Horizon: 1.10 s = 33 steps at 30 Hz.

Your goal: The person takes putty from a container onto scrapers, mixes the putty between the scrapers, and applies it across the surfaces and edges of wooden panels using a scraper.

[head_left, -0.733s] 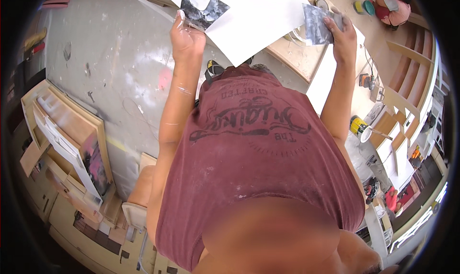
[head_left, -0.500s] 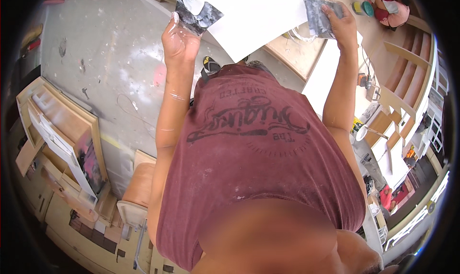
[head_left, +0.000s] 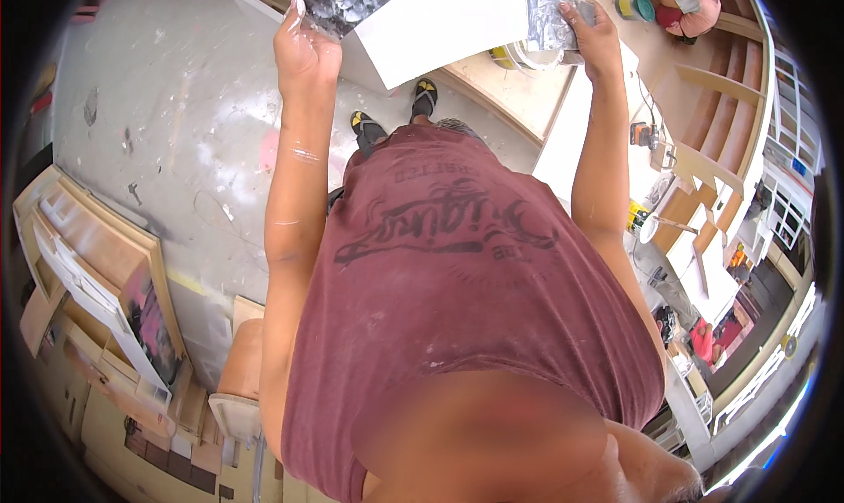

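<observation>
Head view, L to R. Far L: stacked wooden frames and panels (head_left: pixel 97 283) lean together beside the paint-spattered grey concrete floor (head_left: pixel 176 134). A tan curved wooden piece (head_left: pixel 237 384) lies at lower L, next to the person's L arm.

L hand (head_left: pixel 303 50): raised at upper L, fingers curled shut around a broad metal putty blade (head_left: pixel 338 2) smeared w/ white filler. The blade's flat face lies against the L part of a large white panel (head_left: pixel 440 19); thumb side faces the camera.

Centre: the white panel spans the top of the frame btwn both hands, tilted, its near edge above the person's feet. Two dark sandals w/ yellow marks (head_left: pixel 396 116) stand on the floor just below that edge. The person's maroon printed shirt (head_left: pixel 457 309) fills the mid and lower frame.

R hand (head_left: pixel 593 37): raised at upper R, fingers closed on a second grey metal blade (head_left: pixel 549 19), which rests on the R edge of the white panel. A round white bucket rim (head_left: pixel 527 59) shows just below this blade, partly hidden by it.

Far R: a white board (head_left: pixel 571 142) runs down behind the R forearm; wooden shelving (head_left: pixel 721 116) and small tools lie beyond. Another person in red (head_left: pixel 681 2) sits on the floor at top R, well apart from both hands.
</observation>
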Each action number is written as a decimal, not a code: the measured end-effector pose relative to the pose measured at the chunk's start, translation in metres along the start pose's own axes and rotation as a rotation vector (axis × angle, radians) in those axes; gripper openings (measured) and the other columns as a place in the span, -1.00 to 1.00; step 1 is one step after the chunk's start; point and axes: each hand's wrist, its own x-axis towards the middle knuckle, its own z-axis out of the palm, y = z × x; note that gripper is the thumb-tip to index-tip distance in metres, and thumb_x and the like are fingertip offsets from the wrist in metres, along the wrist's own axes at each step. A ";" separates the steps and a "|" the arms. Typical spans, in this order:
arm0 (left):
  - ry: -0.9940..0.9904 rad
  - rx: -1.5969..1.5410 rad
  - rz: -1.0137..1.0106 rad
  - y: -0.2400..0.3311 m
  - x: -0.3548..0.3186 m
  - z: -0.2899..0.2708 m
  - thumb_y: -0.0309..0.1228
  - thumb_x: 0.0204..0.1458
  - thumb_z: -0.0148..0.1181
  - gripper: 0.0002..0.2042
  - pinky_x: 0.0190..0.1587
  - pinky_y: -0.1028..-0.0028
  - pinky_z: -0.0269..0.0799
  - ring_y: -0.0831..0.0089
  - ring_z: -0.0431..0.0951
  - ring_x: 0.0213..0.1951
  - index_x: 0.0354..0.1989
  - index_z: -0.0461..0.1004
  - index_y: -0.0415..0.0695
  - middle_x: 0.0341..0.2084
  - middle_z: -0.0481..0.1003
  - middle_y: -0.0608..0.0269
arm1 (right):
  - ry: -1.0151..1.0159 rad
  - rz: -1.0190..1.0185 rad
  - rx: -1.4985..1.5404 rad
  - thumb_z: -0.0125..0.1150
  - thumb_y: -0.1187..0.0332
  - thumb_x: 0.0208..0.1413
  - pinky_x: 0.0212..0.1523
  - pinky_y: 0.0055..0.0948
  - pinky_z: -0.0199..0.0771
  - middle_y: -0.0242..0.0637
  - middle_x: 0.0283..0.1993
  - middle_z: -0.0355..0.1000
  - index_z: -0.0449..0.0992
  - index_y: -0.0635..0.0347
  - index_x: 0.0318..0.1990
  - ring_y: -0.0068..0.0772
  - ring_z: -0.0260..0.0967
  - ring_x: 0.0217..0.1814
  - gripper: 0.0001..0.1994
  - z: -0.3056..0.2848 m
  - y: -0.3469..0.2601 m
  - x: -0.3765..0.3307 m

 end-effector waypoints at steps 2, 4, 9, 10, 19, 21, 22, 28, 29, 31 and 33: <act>0.019 0.025 -0.001 -0.005 -0.009 0.005 -0.43 0.17 0.02 -0.86 0.10 0.34 0.37 0.38 0.52 -0.09 -0.17 0.45 -0.18 -0.20 0.54 0.28 | -0.022 -0.025 -0.083 0.38 0.25 0.01 -0.32 -0.57 0.51 -0.15 -0.26 0.53 0.42 0.44 -0.02 -0.50 0.51 -0.31 -0.52 -0.001 0.010 0.007; -0.021 -0.037 -0.002 -0.008 -0.004 -0.004 -0.43 0.18 0.01 -0.86 0.08 0.34 0.39 0.36 0.53 -0.11 -0.17 0.44 -0.20 -0.22 0.55 0.24 | -0.102 -0.068 -0.228 0.36 0.22 0.00 -0.26 -0.46 0.53 -0.08 -0.19 0.54 0.42 0.37 -0.02 -0.39 0.53 -0.28 -0.53 0.013 -0.011 -0.003; -0.080 -0.048 0.104 -0.009 0.018 0.005 -0.44 0.17 0.02 -0.87 0.07 0.32 0.38 0.37 0.54 -0.16 -0.18 0.43 -0.19 -0.27 0.54 0.27 | -0.237 -0.337 -0.400 0.33 0.34 -0.12 -0.13 -0.41 0.43 -0.10 -0.24 0.50 0.41 0.38 -0.12 -0.34 0.43 -0.18 -0.58 0.093 -0.038 -0.023; -0.072 -0.053 0.117 -0.010 0.026 0.007 -0.44 0.17 0.02 -0.87 0.07 0.32 0.38 0.37 0.54 -0.16 -0.18 0.43 -0.19 -0.27 0.54 0.27 | -0.369 -0.237 -0.342 0.31 0.36 -0.13 -0.13 -0.38 0.43 -0.08 -0.27 0.50 0.42 0.37 -0.12 -0.34 0.44 -0.21 -0.60 0.104 -0.062 -0.030; -0.216 -0.227 -0.257 -0.014 0.086 0.042 -0.46 0.16 0.04 -0.79 0.09 0.41 0.36 0.34 0.52 -0.06 -0.09 0.46 -0.28 -0.17 0.54 0.14 | -0.771 -0.471 -0.497 0.28 0.37 -0.10 -0.09 -0.40 0.41 -0.09 -0.20 0.52 0.44 0.31 -0.08 -0.39 0.44 -0.16 -0.61 0.131 -0.098 -0.003; -0.347 0.079 0.120 -0.034 0.109 0.026 -0.47 0.17 -0.01 -0.79 0.09 0.40 0.38 0.35 0.52 -0.07 -0.09 0.46 -0.29 -0.17 0.54 0.12 | -0.779 -0.535 -0.496 0.27 0.38 -0.11 -0.09 -0.38 0.41 -0.10 -0.22 0.51 0.44 0.29 -0.08 -0.38 0.43 -0.18 -0.62 0.130 -0.108 0.000; -0.355 0.036 0.106 -0.036 0.112 0.027 -0.47 0.18 -0.03 -0.78 0.09 0.39 0.38 0.34 0.52 -0.07 -0.09 0.46 -0.29 -0.17 0.54 0.12 | -0.763 -0.488 -0.533 0.28 0.38 -0.12 -0.09 -0.35 0.41 -0.08 -0.24 0.51 0.45 0.28 -0.10 -0.34 0.43 -0.19 -0.63 0.126 -0.114 0.005; -0.334 -0.015 0.115 -0.034 0.110 0.024 -0.48 0.19 -0.09 -0.77 0.12 0.37 0.38 0.32 0.52 -0.06 -0.09 0.45 -0.31 -0.15 0.53 0.09 | -0.853 -0.698 -0.754 0.26 0.40 -0.12 -0.15 -0.35 0.43 -0.14 -0.31 0.50 0.44 0.31 -0.17 -0.39 0.42 -0.24 -0.69 0.136 -0.102 -0.014; -0.333 -0.021 0.108 -0.033 0.109 0.024 -0.48 0.19 -0.09 -0.77 0.12 0.37 0.38 0.31 0.52 -0.05 -0.09 0.45 -0.31 -0.14 0.53 0.08 | -0.857 -0.697 -0.753 0.26 0.40 -0.12 -0.15 -0.35 0.43 -0.14 -0.31 0.50 0.44 0.31 -0.17 -0.39 0.42 -0.24 -0.69 0.136 -0.103 -0.012; -0.373 -0.033 0.084 -0.033 0.104 0.031 -0.48 0.19 -0.08 -0.76 0.12 0.36 0.37 0.31 0.52 -0.04 -0.08 0.45 -0.31 -0.13 0.53 0.08 | -0.792 -0.402 -0.417 0.28 0.41 -0.12 -0.09 -0.34 0.43 -0.14 -0.22 0.52 0.45 0.29 -0.12 -0.38 0.43 -0.16 -0.65 0.126 -0.106 -0.006; -0.426 -0.045 0.049 -0.039 0.102 0.039 -0.47 0.19 -0.07 -0.76 0.13 0.35 0.37 0.30 0.51 -0.03 -0.07 0.44 -0.31 -0.12 0.53 0.07 | -0.779 -0.374 -0.481 0.33 0.41 -0.12 -0.07 -0.38 0.44 -0.11 -0.16 0.51 0.44 0.32 -0.01 -0.38 0.42 -0.10 -0.55 0.114 -0.087 0.008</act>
